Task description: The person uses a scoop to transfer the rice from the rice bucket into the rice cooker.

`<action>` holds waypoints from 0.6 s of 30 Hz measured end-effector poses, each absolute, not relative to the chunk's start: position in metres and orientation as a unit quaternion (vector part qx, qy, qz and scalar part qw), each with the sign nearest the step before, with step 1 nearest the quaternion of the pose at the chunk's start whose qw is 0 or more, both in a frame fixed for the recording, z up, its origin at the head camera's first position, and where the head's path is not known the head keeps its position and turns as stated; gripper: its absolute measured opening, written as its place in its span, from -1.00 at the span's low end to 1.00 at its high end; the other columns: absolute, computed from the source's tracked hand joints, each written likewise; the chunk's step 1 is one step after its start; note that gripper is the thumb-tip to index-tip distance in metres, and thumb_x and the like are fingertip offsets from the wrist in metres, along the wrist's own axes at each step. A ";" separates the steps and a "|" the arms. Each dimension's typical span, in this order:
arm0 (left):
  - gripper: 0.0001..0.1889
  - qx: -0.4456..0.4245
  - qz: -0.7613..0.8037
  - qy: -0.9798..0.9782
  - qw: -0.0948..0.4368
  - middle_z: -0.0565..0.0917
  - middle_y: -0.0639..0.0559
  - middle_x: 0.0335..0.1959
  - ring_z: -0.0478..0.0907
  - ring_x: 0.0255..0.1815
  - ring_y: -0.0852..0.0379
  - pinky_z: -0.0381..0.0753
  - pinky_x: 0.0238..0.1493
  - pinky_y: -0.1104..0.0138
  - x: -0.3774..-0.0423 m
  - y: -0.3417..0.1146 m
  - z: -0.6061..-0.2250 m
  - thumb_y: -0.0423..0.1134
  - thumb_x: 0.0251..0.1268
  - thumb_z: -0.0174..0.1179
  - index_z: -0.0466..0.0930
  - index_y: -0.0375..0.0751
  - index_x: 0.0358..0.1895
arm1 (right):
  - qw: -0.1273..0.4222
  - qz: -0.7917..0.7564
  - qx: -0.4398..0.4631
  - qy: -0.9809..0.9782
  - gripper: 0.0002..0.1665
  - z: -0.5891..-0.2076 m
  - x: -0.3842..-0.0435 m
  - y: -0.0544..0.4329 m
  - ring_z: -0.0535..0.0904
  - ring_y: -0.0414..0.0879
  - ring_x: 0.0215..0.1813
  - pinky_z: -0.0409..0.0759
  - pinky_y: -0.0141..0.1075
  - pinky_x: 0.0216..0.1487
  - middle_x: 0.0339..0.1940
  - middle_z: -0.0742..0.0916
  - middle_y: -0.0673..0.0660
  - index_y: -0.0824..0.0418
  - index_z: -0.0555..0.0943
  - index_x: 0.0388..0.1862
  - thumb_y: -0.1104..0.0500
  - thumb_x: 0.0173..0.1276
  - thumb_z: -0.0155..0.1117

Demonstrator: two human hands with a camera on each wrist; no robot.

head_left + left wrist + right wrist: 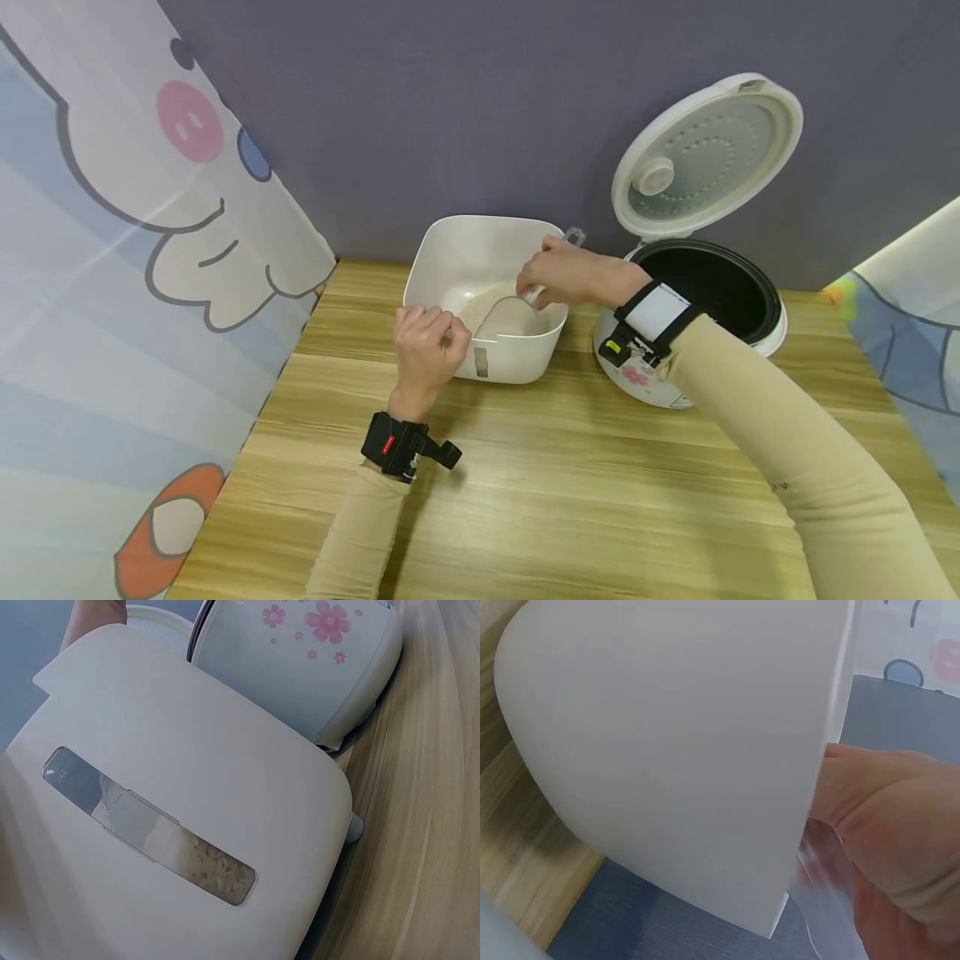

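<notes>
A white rice bin (517, 363) stands at the back of the table, with pale rice (477, 302) in its bottom. My left hand (431, 353) grips the front left of its rim, fingers curled over the edge. Reaching in over the right side, my right hand (573, 275) holds a clear scoop (512, 320) by its handle, and the bowl is down at the rice. In the right wrist view the see-through handle (826, 900) shows beside the palm, while the bin's wall hides the fingertips. Rice grains (223, 874) show through the bin's window in the left wrist view.
Right of the bin stands a white rice cooker (637, 379) with pink flowers, its lid (705, 158) raised and the dark inner pot (678, 262) showing. My right forearm crosses over its front. A grey wall (420, 108) closes off the back, and a printed curtain (112, 333) hangs at the left.
</notes>
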State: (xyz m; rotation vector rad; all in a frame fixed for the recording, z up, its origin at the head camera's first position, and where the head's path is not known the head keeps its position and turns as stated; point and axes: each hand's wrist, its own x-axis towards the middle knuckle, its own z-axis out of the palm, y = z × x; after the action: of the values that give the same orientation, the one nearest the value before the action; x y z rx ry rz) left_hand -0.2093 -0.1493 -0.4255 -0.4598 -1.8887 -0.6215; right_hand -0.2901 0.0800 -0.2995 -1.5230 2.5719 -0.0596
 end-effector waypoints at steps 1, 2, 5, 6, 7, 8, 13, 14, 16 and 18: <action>-0.64 -0.192 -0.260 -0.788 0.523 0.28 0.04 -0.84 0.19 -0.70 0.02 0.34 -0.36 0.11 -0.209 -0.149 -0.425 -0.33 0.14 0.03 0.23 -0.14 -0.80 | 0.074 -0.020 -0.508 0.858 -0.71 -0.299 -0.290 0.080 0.73 0.00 -0.02 0.32 -0.05 0.09 -0.10 0.83 0.08 0.20 0.76 -0.09 0.18 0.20 0.52; -0.64 -0.192 -0.261 -0.787 0.525 0.28 0.04 -0.84 0.18 -0.70 0.02 0.34 -0.36 0.11 -0.209 -0.149 -0.425 -0.33 0.14 0.03 0.22 -0.14 -0.80 | 0.072 -0.019 -0.509 0.857 -0.70 -0.299 -0.290 0.080 0.74 0.00 -0.01 0.32 -0.05 0.09 -0.08 0.83 0.09 0.21 0.76 -0.07 0.18 0.20 0.52; -0.64 -0.190 -0.260 -0.788 0.525 0.28 0.04 -0.84 0.18 -0.70 0.03 0.33 -0.36 0.11 -0.208 -0.149 -0.424 -0.33 0.14 0.03 0.22 -0.14 -0.80 | 0.067 -0.018 -0.511 0.857 -0.70 -0.299 -0.289 0.080 0.74 -0.01 -0.02 0.33 -0.06 0.08 -0.09 0.84 0.08 0.20 0.76 -0.08 0.18 0.19 0.52; -0.63 -0.189 -0.260 -0.788 0.526 0.28 0.04 -0.84 0.18 -0.70 0.03 0.33 -0.36 0.11 -0.208 -0.149 -0.424 -0.33 0.14 0.03 0.22 -0.14 -0.80 | 0.066 -0.017 -0.511 0.857 -0.70 -0.298 -0.289 0.080 0.74 -0.01 -0.02 0.33 -0.06 0.07 -0.09 0.84 0.08 0.19 0.76 -0.08 0.17 0.19 0.52; -0.63 -0.189 -0.259 -0.788 0.526 0.28 0.04 -0.84 0.18 -0.70 0.03 0.34 -0.36 0.11 -0.208 -0.149 -0.424 -0.33 0.14 0.03 0.22 -0.15 -0.80 | 0.066 -0.019 -0.510 0.857 -0.69 -0.298 -0.289 0.081 0.74 -0.01 -0.02 0.33 -0.06 0.07 -0.08 0.84 0.08 0.19 0.76 -0.08 0.17 0.19 0.53; -0.63 -0.189 -0.260 -0.788 0.526 0.28 0.04 -0.84 0.18 -0.70 0.02 0.34 -0.35 0.10 -0.208 -0.149 -0.424 -0.33 0.14 0.02 0.22 -0.15 -0.80 | 0.067 -0.020 -0.508 0.859 -0.68 -0.298 -0.289 0.081 0.74 -0.02 -0.01 0.33 -0.06 0.07 -0.08 0.83 0.07 0.19 0.76 -0.07 0.16 0.19 0.53; -0.63 -0.189 -0.261 -0.788 0.524 0.28 0.04 -0.84 0.18 -0.70 0.03 0.33 -0.35 0.11 -0.208 -0.149 -0.425 -0.33 0.16 0.02 0.22 -0.14 -0.80 | 0.076 -0.037 -0.483 0.872 -0.64 -0.298 -0.289 0.086 0.72 0.00 0.05 0.32 -0.04 0.07 -0.01 0.82 0.07 0.21 0.75 0.03 0.16 0.26 0.49; -0.63 -0.189 -0.261 -0.788 0.524 0.28 0.04 -0.84 0.18 -0.70 0.03 0.33 -0.35 0.11 -0.208 -0.149 -0.425 -0.33 0.16 0.02 0.21 -0.14 -0.80 | 0.080 -0.042 -0.476 0.875 -0.62 -0.298 -0.289 0.087 0.72 0.00 0.06 0.34 -0.04 0.09 0.01 0.82 0.08 0.22 0.74 0.06 0.15 0.28 0.47; -0.62 -0.189 -0.260 -0.789 0.524 0.27 0.05 -0.83 0.17 -0.69 0.03 0.33 -0.35 0.11 -0.208 -0.149 -0.425 -0.32 0.17 0.02 0.21 -0.14 -0.80 | 0.081 -0.060 -0.470 0.877 -0.60 -0.298 -0.288 0.088 0.73 0.01 0.07 0.42 -0.04 0.15 0.01 0.82 0.10 0.25 0.73 0.10 0.14 0.31 0.45; -0.62 -0.190 -0.261 -0.788 0.524 0.27 0.05 -0.83 0.17 -0.69 0.03 0.33 -0.35 0.11 -0.208 -0.149 -0.425 -0.33 0.17 0.02 0.21 -0.14 -0.79 | 0.080 -0.073 -0.470 0.876 -0.59 -0.298 -0.287 0.089 0.74 0.01 0.06 0.51 -0.03 0.18 0.01 0.82 0.13 0.28 0.72 0.12 0.12 0.34 0.43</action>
State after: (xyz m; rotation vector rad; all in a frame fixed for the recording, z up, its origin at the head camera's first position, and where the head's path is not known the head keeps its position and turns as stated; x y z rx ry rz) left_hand -0.2080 -0.1488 -0.4246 -0.4544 -1.8868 -0.6236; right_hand -0.2869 0.0892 -0.2978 -1.4062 2.6204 -0.2186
